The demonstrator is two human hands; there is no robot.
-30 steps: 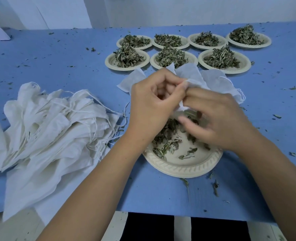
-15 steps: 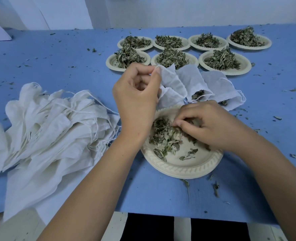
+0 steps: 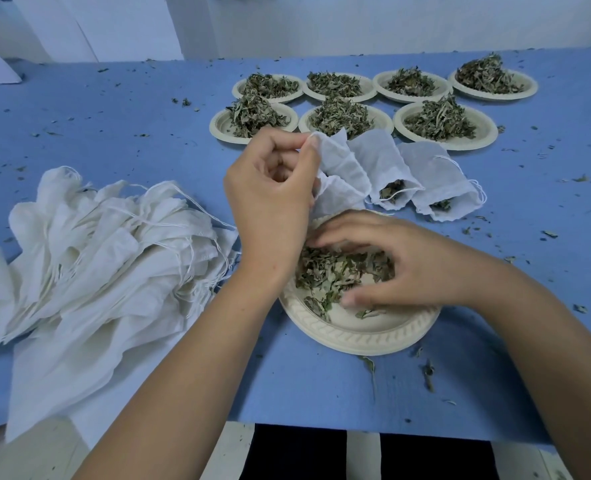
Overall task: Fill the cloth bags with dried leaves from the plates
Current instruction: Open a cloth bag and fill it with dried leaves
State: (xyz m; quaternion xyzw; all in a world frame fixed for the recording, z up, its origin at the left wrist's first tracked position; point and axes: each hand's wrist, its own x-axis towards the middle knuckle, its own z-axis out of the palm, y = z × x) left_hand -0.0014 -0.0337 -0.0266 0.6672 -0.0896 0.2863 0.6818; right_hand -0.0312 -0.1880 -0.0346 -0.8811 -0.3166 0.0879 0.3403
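Observation:
My left hand [image 3: 273, 199] pinches the rim of a white cloth bag [image 3: 339, 174] and holds it up just behind the near plate [image 3: 356, 332]. My right hand [image 3: 391, 268] lies over the dried leaves [image 3: 325, 271] on that cream plate, fingers curled around a clump of them. Two more bags [image 3: 380, 164] [image 3: 439, 174] with leaves showing at their mouths lie behind, to the right of the held bag.
A heap of empty cloth bags [image 3: 89, 258] with drawstrings lies at the left on the blue table [image 3: 114, 126]. Several plates heaped with leaves [image 3: 439, 119] stand in two rows at the back. Leaf crumbs are scattered about. The table's front edge is close to my body.
My right hand left the bag's mouth and dropped onto the near plate's leaves. My left hand lifted the bag back and to the left, baring the two bags behind.

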